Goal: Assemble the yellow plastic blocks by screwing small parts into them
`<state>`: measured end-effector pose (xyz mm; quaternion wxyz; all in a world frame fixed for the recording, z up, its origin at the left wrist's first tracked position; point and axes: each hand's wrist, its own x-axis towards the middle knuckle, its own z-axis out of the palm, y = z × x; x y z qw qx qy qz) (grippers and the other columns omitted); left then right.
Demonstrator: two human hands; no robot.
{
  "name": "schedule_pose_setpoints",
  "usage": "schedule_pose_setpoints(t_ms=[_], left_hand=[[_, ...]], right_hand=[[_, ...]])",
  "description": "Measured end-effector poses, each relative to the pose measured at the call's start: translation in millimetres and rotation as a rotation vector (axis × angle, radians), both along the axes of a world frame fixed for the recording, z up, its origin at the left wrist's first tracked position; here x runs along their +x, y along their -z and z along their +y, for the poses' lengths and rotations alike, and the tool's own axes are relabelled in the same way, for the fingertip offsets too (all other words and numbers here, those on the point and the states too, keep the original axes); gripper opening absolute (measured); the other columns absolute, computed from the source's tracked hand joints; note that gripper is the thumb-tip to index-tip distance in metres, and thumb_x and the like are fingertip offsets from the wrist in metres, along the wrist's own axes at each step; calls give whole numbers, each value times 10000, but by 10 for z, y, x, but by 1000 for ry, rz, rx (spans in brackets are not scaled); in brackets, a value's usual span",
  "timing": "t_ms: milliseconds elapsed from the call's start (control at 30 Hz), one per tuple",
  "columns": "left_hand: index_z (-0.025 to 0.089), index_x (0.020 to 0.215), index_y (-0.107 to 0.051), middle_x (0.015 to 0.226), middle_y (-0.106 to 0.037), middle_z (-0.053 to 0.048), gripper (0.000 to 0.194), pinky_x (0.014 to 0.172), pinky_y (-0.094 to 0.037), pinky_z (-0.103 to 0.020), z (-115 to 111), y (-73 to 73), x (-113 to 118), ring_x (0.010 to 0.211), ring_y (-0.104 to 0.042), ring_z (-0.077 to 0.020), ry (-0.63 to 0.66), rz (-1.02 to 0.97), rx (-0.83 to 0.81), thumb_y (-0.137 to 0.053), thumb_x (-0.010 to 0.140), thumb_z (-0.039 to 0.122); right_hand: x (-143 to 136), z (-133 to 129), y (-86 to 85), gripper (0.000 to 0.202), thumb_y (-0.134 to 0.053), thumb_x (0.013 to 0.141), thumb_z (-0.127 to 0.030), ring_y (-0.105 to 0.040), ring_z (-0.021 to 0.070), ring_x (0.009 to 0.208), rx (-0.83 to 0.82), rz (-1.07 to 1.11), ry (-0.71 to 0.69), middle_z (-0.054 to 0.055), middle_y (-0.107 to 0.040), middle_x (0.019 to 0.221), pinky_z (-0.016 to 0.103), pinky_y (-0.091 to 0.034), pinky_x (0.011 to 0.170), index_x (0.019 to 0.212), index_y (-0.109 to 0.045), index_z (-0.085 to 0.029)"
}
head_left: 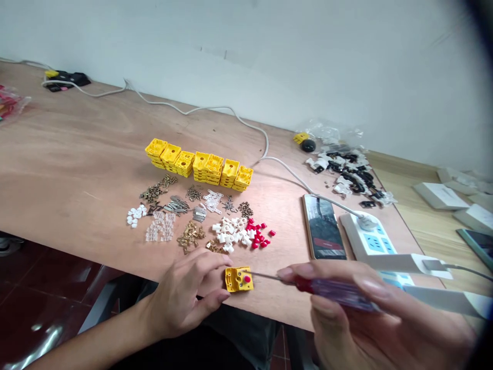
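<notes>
Near the table's front edge, my left hand [179,293] pinches the left side of a small yellow plastic housing [232,280] between thumb and fingers. A red button [247,279] and small metal screw heads show inside it. My right hand [389,313] grips a screwdriver [339,294] by its clear purplish handle with a red collar. Its thin shaft points left, and the tip is over the housing's upper part, close to the button. Whether the tip sits in a screw I cannot tell. Just beyond lie white plastic pieces [231,231], red buttons [262,237] and brass parts [190,235].
Stacked yellow housings [208,167] stand in a row behind piles of screws [152,193], metal strips [177,204] and clear plastic pieces [160,226]. At right are a phone [324,226], a power strip [356,236] with cables, and black-and-white parts [352,172].
</notes>
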<state>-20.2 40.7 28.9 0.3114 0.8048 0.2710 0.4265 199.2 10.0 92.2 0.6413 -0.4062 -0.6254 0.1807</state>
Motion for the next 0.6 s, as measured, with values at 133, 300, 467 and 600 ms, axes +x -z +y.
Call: schedule_pose_setpoints(t_ms=[133, 300, 467, 600], left_hand=[[157, 1270, -625, 1185, -715, -113, 271, 897, -553, -401, 15, -19, 33, 1051, -635, -244, 33, 199, 231, -491, 1072, 287], [189, 1268, -678, 1243, -719, -82, 281, 815, -555, -395, 13, -7, 81, 1054, -619, -265, -13, 334, 399, -566, 1044, 316], [203, 1231, -702, 1229, -741, -46, 247, 802, -537, -370, 17, -5, 111, 1039, -629, -244, -37, 343, 425, -593, 1034, 305], [202, 1205, -712, 1214, -752, -28, 225, 785, -522, -363, 19, -8, 137, 1012, -639, -236, -52, 347, 443, -605, 1027, 289]], right_hand=[[147, 4, 56, 618, -657, 858, 58, -756, 168, 854, -97, -154, -26, -4, -759, 1014, 330, -687, 700, 1332, -628, -337], [158, -9, 210, 642, -637, 839, 104, -747, 175, 940, -133, -213, -128, 31, -739, 1087, 331, -679, 759, 1353, -612, -280], [183, -20, 255, 629, -649, 845, 89, -751, 181, 919, -152, -203, -113, 31, -737, 1062, 339, -686, 738, 1348, -611, -287], [194, -7, 272, 651, -644, 840, 102, -741, 176, 927, -131, -212, -132, 36, -731, 1075, 334, -686, 743, 1364, -600, -281]])
